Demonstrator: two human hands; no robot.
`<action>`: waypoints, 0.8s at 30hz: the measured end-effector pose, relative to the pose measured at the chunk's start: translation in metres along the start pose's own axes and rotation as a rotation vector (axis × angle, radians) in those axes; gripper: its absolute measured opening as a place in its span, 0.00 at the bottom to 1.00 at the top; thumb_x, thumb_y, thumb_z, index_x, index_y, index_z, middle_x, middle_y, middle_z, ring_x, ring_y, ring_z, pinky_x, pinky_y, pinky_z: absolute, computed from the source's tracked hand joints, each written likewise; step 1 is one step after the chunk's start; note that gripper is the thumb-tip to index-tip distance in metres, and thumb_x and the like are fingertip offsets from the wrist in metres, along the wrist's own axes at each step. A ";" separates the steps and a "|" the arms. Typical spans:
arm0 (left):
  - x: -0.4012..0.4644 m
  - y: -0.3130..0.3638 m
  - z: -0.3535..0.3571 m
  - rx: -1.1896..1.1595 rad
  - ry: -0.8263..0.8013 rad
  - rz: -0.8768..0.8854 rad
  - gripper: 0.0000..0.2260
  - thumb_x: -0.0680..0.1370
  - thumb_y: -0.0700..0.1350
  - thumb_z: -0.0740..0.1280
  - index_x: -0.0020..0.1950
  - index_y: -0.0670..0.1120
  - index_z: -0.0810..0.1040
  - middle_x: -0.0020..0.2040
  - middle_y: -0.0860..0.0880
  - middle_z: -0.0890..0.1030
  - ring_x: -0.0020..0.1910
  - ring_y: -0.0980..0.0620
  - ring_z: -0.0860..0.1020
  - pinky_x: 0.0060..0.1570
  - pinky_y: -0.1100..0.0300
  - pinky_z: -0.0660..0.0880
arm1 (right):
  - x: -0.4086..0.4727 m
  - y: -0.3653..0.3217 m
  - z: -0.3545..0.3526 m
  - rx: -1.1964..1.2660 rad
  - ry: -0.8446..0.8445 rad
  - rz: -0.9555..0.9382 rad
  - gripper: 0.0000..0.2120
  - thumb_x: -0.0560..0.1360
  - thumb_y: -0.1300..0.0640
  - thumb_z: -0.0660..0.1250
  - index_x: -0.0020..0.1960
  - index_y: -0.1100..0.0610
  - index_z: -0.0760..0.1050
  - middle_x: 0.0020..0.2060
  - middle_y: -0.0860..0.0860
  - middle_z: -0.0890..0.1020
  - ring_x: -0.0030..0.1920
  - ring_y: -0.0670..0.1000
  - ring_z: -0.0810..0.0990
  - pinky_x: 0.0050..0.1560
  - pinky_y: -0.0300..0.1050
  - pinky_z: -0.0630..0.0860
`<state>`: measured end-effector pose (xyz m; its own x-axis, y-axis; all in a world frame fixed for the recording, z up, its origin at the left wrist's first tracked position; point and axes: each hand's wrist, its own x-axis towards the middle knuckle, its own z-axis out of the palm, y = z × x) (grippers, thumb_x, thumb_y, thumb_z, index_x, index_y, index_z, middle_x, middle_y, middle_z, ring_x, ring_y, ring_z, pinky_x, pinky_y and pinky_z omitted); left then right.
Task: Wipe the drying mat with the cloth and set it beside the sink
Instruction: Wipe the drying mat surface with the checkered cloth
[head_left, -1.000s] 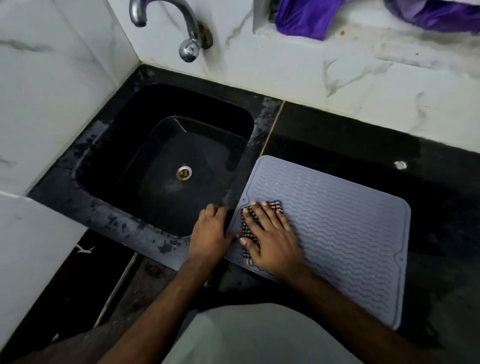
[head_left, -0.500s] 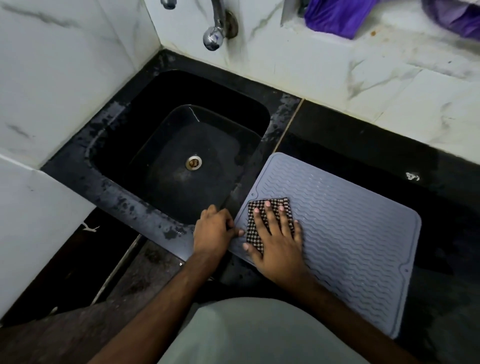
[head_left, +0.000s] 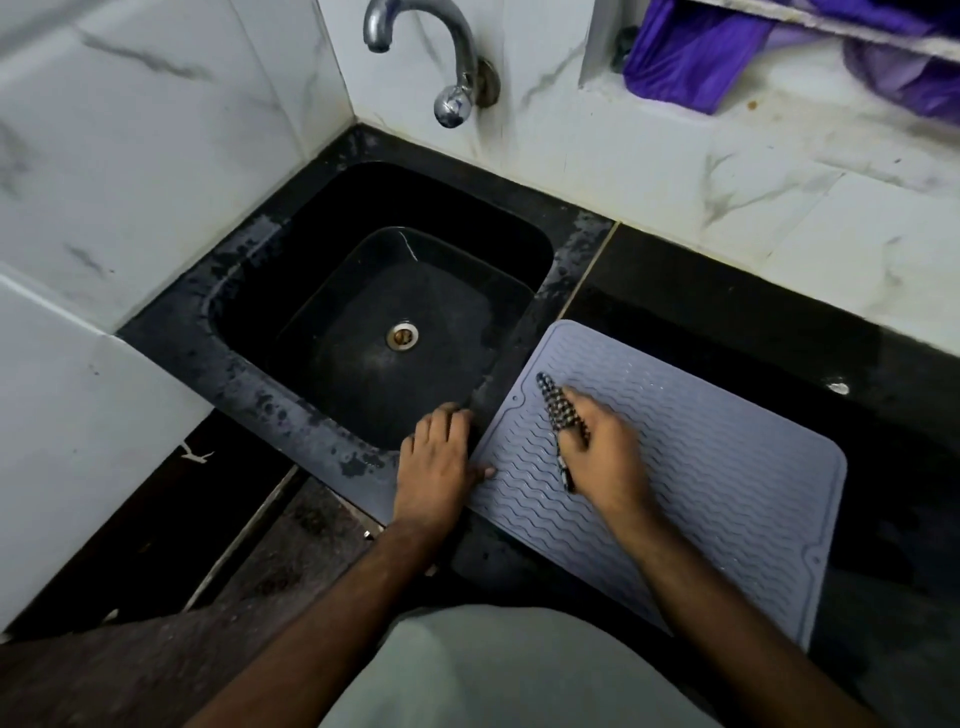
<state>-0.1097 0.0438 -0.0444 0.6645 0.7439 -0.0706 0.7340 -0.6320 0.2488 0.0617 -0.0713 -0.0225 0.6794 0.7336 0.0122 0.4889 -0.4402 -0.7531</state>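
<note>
**Cloth in hand over the mat, next to the sink**

Cloth (head_left: 557, 415) is a checkered black-and-white one, bunched into a narrow strip, and the right hand (head_left: 605, 457) has its fingers curled around it. One end pokes out past the fingertips toward the far left corner of the mat, the other end hangs out under the palm. The hand is a bit motion-blurred, so I can't tell how much of the cloth actually touches the mat.

The mat (head_left: 727, 483) is pale grey, rubbery looking, rectangular with rounded corners, covered in wavy ridges with a raised lip round the edge. It lies flat on the black counter (head_left: 727, 291), just right of the sink, with its near corner hanging a bit over the counter's front edge.

The left hand (head_left: 439, 462) rests on the counter strip between sink and mat. Its fingers are bent over the sink's edge and the thumb touches the mat's left edge. That grip isn't holding anything, it's just pressing down.

The sink (head_left: 270, 332) is a black, squarish basin with worn, patchy grey marks around the rim. Inside there's only a round metal drain (head_left: 402, 335) and what looks like a wet sheen. A curved chrome tap (head_left: 447, 57) sticks out of the white marble-look wall above it. Some purple fabric (head_left: 691, 57) sits in a wall recess at top right.
</note>
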 end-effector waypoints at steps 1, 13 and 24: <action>-0.001 0.000 0.001 -0.031 -0.003 -0.049 0.35 0.71 0.63 0.73 0.72 0.51 0.67 0.73 0.49 0.66 0.70 0.48 0.64 0.67 0.50 0.68 | 0.003 -0.001 -0.001 0.005 -0.001 -0.042 0.24 0.76 0.65 0.67 0.71 0.54 0.71 0.60 0.47 0.80 0.57 0.39 0.75 0.49 0.16 0.65; -0.004 -0.006 0.005 -0.189 -0.033 -0.207 0.46 0.70 0.68 0.71 0.80 0.50 0.57 0.78 0.47 0.60 0.77 0.47 0.58 0.73 0.46 0.60 | 0.021 0.008 0.019 -0.307 -0.478 -0.467 0.20 0.77 0.67 0.65 0.63 0.50 0.81 0.66 0.45 0.78 0.71 0.50 0.69 0.72 0.43 0.65; -0.007 -0.006 0.007 -0.175 -0.057 -0.222 0.45 0.73 0.69 0.68 0.82 0.49 0.56 0.78 0.47 0.59 0.77 0.46 0.58 0.73 0.46 0.59 | 0.018 0.004 0.020 -0.236 -0.678 -0.373 0.26 0.78 0.55 0.69 0.74 0.44 0.69 0.76 0.37 0.64 0.77 0.44 0.56 0.75 0.43 0.53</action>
<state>-0.1177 0.0405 -0.0517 0.5011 0.8433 -0.1945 0.8299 -0.4045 0.3841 0.0646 -0.0495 -0.0383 0.0062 0.9747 -0.2235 0.7715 -0.1468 -0.6190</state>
